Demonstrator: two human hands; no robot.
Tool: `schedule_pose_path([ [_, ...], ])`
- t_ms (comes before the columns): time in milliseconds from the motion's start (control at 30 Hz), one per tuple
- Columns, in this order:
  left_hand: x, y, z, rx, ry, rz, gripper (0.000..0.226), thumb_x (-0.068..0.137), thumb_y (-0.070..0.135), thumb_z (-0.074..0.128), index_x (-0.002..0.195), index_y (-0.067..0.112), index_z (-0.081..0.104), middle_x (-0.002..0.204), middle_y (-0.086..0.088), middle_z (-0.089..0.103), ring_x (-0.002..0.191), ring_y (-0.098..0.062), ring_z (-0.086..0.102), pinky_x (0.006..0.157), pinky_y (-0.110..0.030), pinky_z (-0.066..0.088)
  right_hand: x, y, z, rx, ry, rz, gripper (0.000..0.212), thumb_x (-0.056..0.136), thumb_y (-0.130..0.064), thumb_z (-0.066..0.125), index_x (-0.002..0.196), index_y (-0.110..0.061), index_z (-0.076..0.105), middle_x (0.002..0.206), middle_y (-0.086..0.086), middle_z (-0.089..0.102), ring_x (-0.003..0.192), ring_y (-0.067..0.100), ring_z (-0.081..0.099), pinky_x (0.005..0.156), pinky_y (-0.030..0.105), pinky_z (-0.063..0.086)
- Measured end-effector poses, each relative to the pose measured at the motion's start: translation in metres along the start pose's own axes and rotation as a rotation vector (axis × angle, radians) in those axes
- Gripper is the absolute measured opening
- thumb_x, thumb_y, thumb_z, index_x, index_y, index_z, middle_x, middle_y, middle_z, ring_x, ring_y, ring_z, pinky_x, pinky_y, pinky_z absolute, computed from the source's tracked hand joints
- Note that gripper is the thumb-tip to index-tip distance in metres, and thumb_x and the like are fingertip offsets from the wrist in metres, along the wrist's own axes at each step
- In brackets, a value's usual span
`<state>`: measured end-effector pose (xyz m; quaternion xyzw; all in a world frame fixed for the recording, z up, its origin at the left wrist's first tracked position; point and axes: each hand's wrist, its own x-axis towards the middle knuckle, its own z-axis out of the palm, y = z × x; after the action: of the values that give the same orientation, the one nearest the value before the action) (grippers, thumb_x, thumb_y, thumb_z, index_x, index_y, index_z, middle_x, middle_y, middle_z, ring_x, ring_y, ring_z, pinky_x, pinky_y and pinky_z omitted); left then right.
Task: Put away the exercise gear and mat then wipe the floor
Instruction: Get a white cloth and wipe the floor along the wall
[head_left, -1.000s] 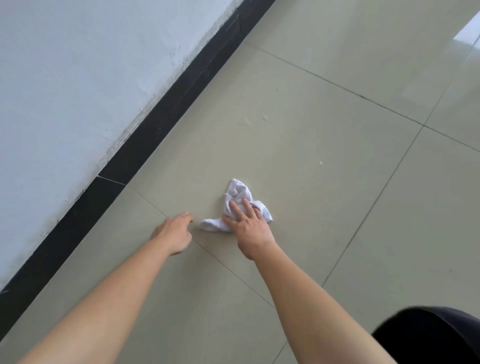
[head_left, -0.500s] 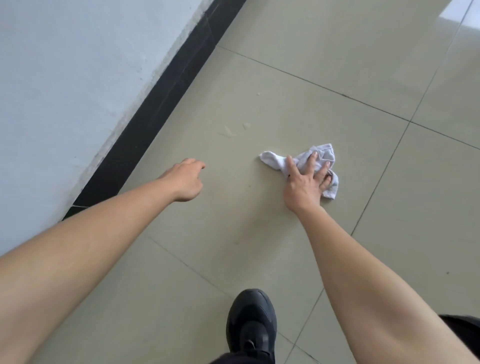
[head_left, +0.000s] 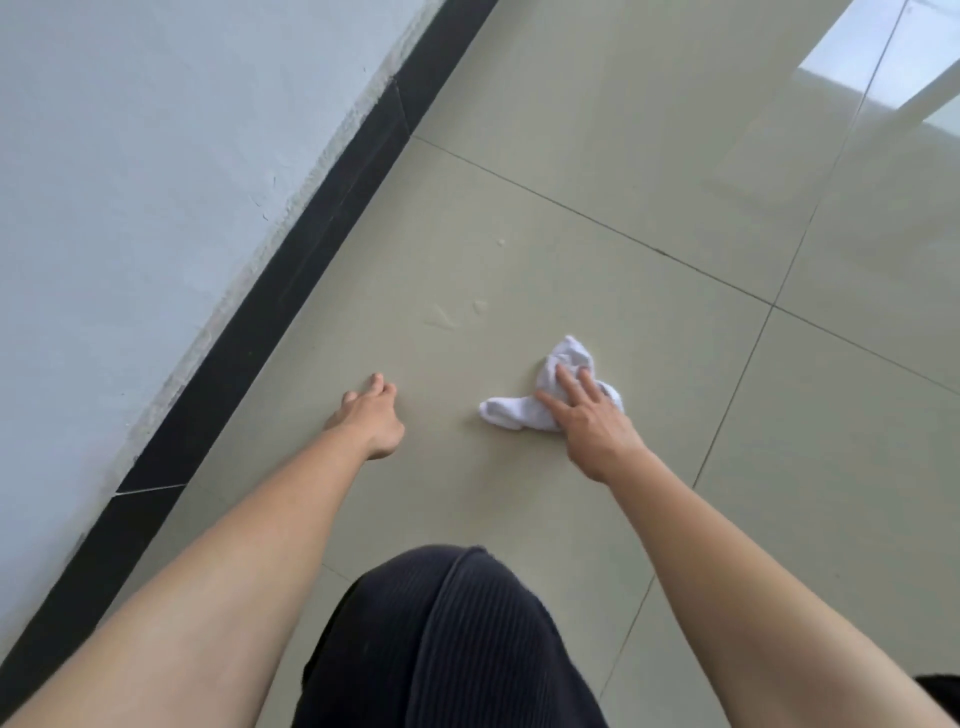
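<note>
A crumpled white cloth (head_left: 524, 408) lies on the pale tiled floor (head_left: 571, 182). My right hand (head_left: 592, 421) presses flat on the cloth, fingers spread over its near right part. My left hand (head_left: 371, 418) rests on the bare floor to the left of the cloth, fingers loosely curled, holding nothing. A faint smear (head_left: 447, 317) marks the tile just beyond the two hands. No exercise gear or mat is in view.
A light wall (head_left: 130, 182) with a black skirting board (head_left: 291, 280) runs along the left. My knee in dark ribbed fabric (head_left: 447, 639) fills the bottom centre. Bright window light reflects off the floor (head_left: 883, 67) at the top right.
My right hand has drawn the cloth back leftward and nearer to my left hand. The shoe seen earlier is gone from view and my dark-clad knee now shows instead.
</note>
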<state>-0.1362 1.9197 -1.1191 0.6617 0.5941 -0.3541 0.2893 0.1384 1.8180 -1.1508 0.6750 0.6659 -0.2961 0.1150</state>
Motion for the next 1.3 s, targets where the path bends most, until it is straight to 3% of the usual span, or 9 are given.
schedule_pose_path([
  [200, -0.011, -0.006, -0.019, 0.008, -0.073, 0.045, 0.066, 0.092, 0.012, 0.033, 0.155, 0.023, 0.015, 0.164, 0.012, -0.006, 0.147, -0.029, 0.016, 0.114, -0.048, 0.029, 0.001, -0.014, -0.023, -0.059, -0.027, 0.077, 0.078, 0.093, -0.001, 0.037, 0.159, -0.017, -0.001, 0.167, 0.005, 0.000, 0.152, 0.033, 0.002, 0.121, 0.042, 0.013],
  [333, -0.002, -0.010, -0.029, 0.001, -0.118, 0.062, 0.067, 0.092, 0.010, 0.032, 0.155, 0.024, 0.014, 0.163, 0.014, -0.009, 0.148, -0.030, 0.012, 0.115, -0.048, 0.027, 0.017, -0.068, 0.017, -0.140, -0.042, -0.358, 0.066, 0.091, -0.008, 0.034, 0.156, -0.013, 0.022, 0.163, 0.008, 0.025, 0.149, 0.039, 0.015, 0.118, 0.054, 0.014],
  [400, -0.001, -0.010, -0.029, 0.018, -0.126, 0.057, 0.067, 0.093, 0.008, 0.030, 0.156, 0.026, 0.015, 0.163, 0.015, -0.010, 0.149, -0.030, 0.011, 0.116, -0.047, 0.026, 0.019, -0.094, 0.047, -0.281, -0.097, -0.585, 0.057, 0.094, -0.025, 0.053, 0.149, -0.020, 0.039, 0.156, 0.004, 0.038, 0.145, 0.040, 0.027, 0.114, 0.058, 0.023],
  [467, 0.003, -0.012, -0.030, 0.018, -0.095, 0.066, 0.067, 0.094, 0.007, 0.031, 0.156, 0.027, 0.016, 0.163, 0.016, -0.011, 0.148, -0.029, 0.014, 0.115, -0.046, 0.028, 0.029, -0.106, 0.057, -0.312, -0.092, -0.708, 0.062, 0.092, -0.040, 0.063, 0.149, -0.028, 0.042, 0.160, -0.002, 0.033, 0.149, 0.036, 0.021, 0.118, 0.058, 0.023],
  [567, 0.005, -0.013, -0.029, 0.013, -0.067, 0.082, 0.068, 0.092, 0.007, 0.032, 0.155, 0.029, 0.018, 0.162, 0.017, -0.011, 0.147, -0.027, 0.016, 0.115, -0.044, 0.030, 0.059, -0.099, 0.034, -0.284, -0.005, -0.832, 0.057, 0.097, -0.024, 0.052, 0.152, -0.031, 0.036, 0.162, -0.005, 0.026, 0.152, 0.033, 0.011, 0.121, 0.056, 0.012],
  [667, 0.006, -0.014, -0.028, -0.004, -0.071, 0.067, 0.071, 0.089, 0.005, 0.031, 0.154, 0.031, 0.021, 0.162, 0.019, -0.010, 0.146, -0.025, 0.015, 0.114, -0.042, 0.029, 0.091, -0.073, 0.001, -0.100, 0.155, -0.522, 0.054, 0.092, -0.016, 0.037, 0.143, -0.020, 0.052, 0.154, 0.008, 0.044, 0.142, 0.044, 0.034, 0.113, 0.063, 0.028],
  [867, 0.007, -0.020, -0.024, -0.020, -0.053, 0.076, 0.074, 0.087, 0.004, 0.030, 0.154, 0.034, 0.022, 0.162, 0.020, -0.008, 0.147, -0.023, 0.013, 0.115, -0.040, 0.028, 0.093, -0.022, -0.015, 0.100, 0.309, 0.079, 0.052, 0.097, -0.012, 0.049, 0.147, -0.023, 0.044, 0.161, 0.009, 0.028, 0.149, 0.042, 0.015, 0.117, 0.058, 0.018],
  [1133, 0.022, -0.034, -0.012, -0.304, 0.062, 0.043, 0.073, 0.082, 0.000, 0.034, 0.146, 0.035, 0.040, 0.158, 0.025, 0.019, 0.144, -0.018, 0.030, 0.118, -0.035, 0.027, 0.109, -0.096, -0.004, -0.075, 0.096, -0.447, 0.068, 0.085, -0.014, 0.020, 0.150, -0.012, 0.040, 0.159, 0.007, 0.035, 0.148, 0.041, 0.024, 0.119, 0.056, 0.021],
  [1300, 0.025, -0.027, -0.009, -0.259, 0.153, 0.048, 0.071, 0.084, 0.001, 0.034, 0.146, 0.037, 0.039, 0.156, 0.028, 0.021, 0.141, -0.019, 0.034, 0.113, -0.035, 0.035, 0.195, -0.083, -0.061, -0.192, 0.163, -0.455, 0.063, 0.096, -0.010, 0.039, 0.156, -0.022, 0.025, 0.165, 0.002, 0.017, 0.152, 0.034, 0.009, 0.121, 0.050, 0.007],
])
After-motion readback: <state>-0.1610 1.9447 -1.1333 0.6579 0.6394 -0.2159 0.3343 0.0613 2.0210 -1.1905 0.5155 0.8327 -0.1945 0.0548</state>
